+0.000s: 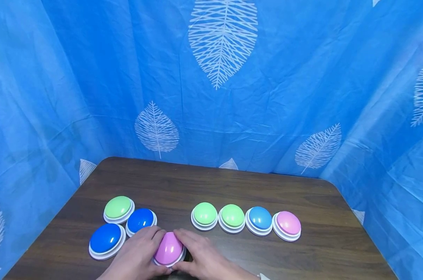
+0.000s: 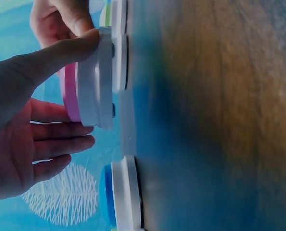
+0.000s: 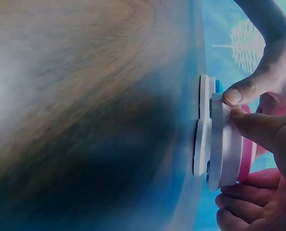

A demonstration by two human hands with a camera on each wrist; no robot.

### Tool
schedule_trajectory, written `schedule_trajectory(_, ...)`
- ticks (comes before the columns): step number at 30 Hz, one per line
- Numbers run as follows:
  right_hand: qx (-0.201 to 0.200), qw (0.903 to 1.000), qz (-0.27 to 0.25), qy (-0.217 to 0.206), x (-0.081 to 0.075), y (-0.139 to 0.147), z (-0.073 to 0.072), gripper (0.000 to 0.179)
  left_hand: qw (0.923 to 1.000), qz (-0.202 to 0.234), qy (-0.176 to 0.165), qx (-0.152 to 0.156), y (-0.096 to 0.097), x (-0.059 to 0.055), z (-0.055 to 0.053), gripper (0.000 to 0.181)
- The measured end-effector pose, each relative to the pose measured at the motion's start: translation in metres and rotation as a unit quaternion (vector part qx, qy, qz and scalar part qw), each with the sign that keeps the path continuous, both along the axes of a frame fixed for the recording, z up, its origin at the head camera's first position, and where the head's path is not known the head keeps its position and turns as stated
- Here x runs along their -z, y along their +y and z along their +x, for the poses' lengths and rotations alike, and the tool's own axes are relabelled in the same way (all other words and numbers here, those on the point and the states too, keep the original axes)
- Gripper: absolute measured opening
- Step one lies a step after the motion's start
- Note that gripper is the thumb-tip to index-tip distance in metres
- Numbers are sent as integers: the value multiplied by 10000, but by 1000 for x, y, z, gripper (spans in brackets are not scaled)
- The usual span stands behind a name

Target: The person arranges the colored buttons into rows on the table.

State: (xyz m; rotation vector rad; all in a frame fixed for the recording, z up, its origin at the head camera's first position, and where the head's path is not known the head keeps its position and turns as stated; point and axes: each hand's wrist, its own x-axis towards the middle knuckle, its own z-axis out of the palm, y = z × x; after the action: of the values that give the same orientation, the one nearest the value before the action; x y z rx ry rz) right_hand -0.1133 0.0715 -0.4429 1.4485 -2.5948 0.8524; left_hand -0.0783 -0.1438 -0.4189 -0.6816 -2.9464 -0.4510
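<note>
Between both hands is a pink push button point(image 1: 169, 249) with a white base, near the table's front. My left hand point(image 1: 138, 251) grips its left side, thumb on the near edge of the base and fingers around the far side. From the right, my right hand point(image 1: 205, 252) grips the same button, its thumb also at the near edge. Small feet under the white base point(image 2: 95, 91) show in the left wrist view, and the base stands slightly off the tabletop. Just beyond my left hand lie a dark blue button point(image 1: 140, 219) and another dark blue button point(image 1: 105, 238).
A green button point(image 1: 117, 207) sits at the left behind the dark blue ones. Toward the right runs a touching row: a green button point(image 1: 204, 213), a second green button point(image 1: 232, 215), a light blue button point(image 1: 260, 217) and a pink button point(image 1: 289, 223). Blue leaf-patterned curtains point(image 1: 253, 116) surround the brown table point(image 1: 285, 194).
</note>
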Motion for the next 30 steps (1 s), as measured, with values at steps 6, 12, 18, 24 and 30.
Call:
schedule_trajectory(6,168,9996,-98,-191,-1,16,1,66,9987,-64,428,270,14,1,-5,70)
schedule_trajectory(12,231,9988,-187,-388,3,30,1,65,9972,-67,583,473,26,5,-10,69)
schedule_trajectory(18,393,9982,-414,-198,4,45,2,67,9941,56,893,612,37,9,-14,68)
schedule_trajectory(24,585,9977,-262,-227,1,56,3,68,9931,4,952,688,47,11,-18,69)
schedule_trajectory(30,835,9963,11,-183,1,64,1,70,9910,-256,1080,744,57,12,-24,73)
